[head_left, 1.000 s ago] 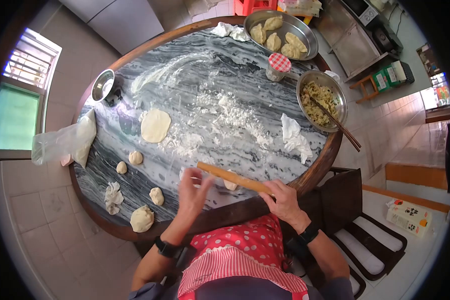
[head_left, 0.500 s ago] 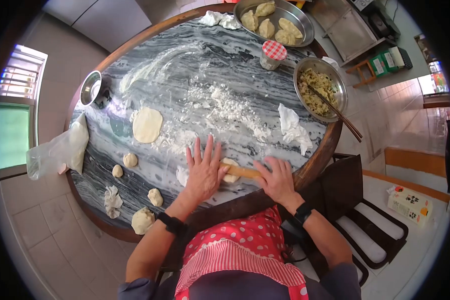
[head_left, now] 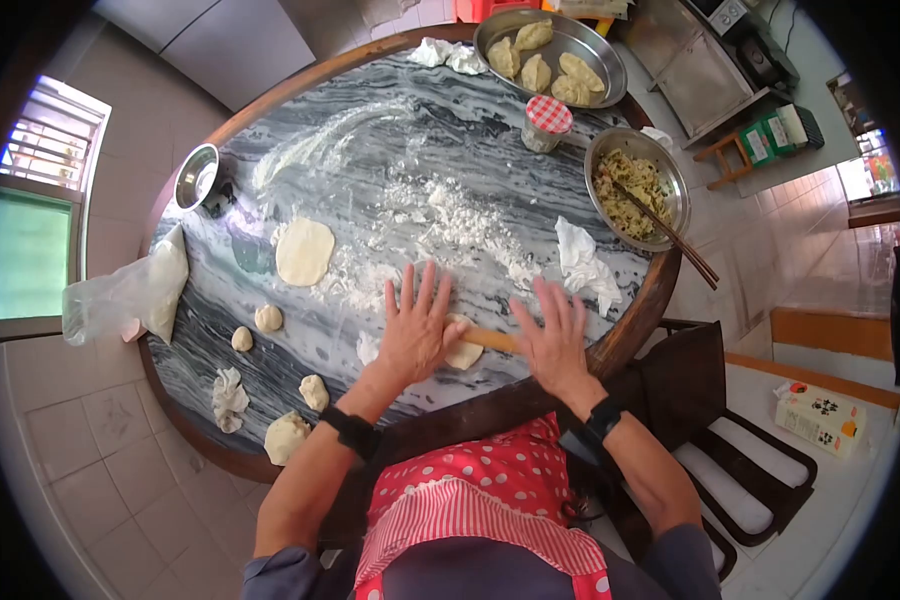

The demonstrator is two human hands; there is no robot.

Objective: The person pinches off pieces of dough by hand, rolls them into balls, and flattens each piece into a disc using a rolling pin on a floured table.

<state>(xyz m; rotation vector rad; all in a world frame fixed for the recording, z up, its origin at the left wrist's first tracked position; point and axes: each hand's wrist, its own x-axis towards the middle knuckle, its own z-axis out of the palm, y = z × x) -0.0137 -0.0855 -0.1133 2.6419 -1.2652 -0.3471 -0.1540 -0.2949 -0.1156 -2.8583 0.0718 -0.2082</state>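
A wooden rolling pin [head_left: 493, 340] lies across a small round of dough [head_left: 463, 355] near the table's front edge. My left hand [head_left: 415, 335] rests flat on the pin's left end, fingers spread and pointing away from me. Over the right end is my right hand [head_left: 554, 340], its fingers also stretched out and slightly blurred. Left of the hands lies a rolled-out dough wrapper [head_left: 305, 252]. Small dough balls [head_left: 268, 318] and a larger dough lump [head_left: 287, 438] sit on the left side. Loose flour [head_left: 440, 215] is scattered over the middle.
On the marble table [head_left: 370, 160], a bowl of filling [head_left: 633, 190] with chopsticks [head_left: 675, 240] stands right. A pan [head_left: 605, 45] with several dumplings and a checked-lid jar [head_left: 546, 122] are farther back. A metal bowl [head_left: 197, 177], plastic bag [head_left: 165, 285] and crumpled tissues [head_left: 582, 262] lie around.
Both hands have shifted slightly away from me over the rolling pin, and the right fingers have straightened. The camera view has moved a little.
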